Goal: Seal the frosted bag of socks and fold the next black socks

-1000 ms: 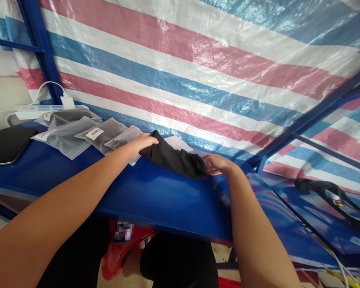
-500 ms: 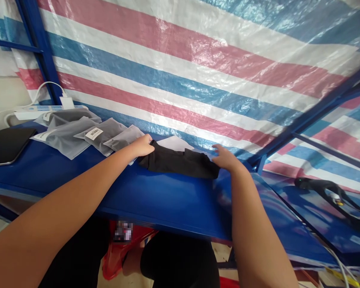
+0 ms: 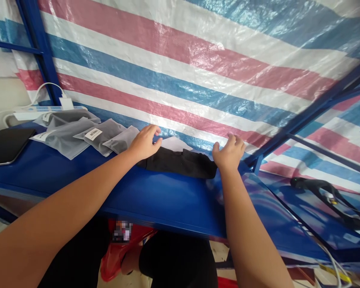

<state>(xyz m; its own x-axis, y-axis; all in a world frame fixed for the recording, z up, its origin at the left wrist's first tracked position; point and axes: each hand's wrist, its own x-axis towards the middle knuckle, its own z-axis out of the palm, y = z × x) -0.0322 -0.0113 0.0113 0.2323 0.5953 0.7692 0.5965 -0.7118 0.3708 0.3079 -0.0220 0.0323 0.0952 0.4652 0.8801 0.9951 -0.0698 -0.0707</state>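
Observation:
A folded black cloth garment [image 3: 181, 163] lies in a long strip across the blue table [image 3: 168, 200]. Behind it a white sheet [image 3: 176, 144] partly shows. My left hand [image 3: 146, 142] is at the garment's left end, thumb and fingers apart, with nothing visible between them. Over the right end is my right hand [image 3: 229, 154], its fingers raised and spread, holding nothing. Whether either hand still touches the cloth I cannot tell. Just left of my left hand lies a frosted zip bag [image 3: 121, 139] with dark contents.
More frosted bags [image 3: 67, 138] with labels overlap at the left. Beyond them sit a black flat device [image 3: 9, 144] and a white power strip [image 3: 27, 114]. A striped tarp [image 3: 180, 80] hangs behind the table. Black straps [image 3: 321, 188] lie on the right-hand surface.
My left hand has let go of the garment's left end and its fingers have opened. My right hand has lifted slightly, fingers spreading. The garment lies almost as before.

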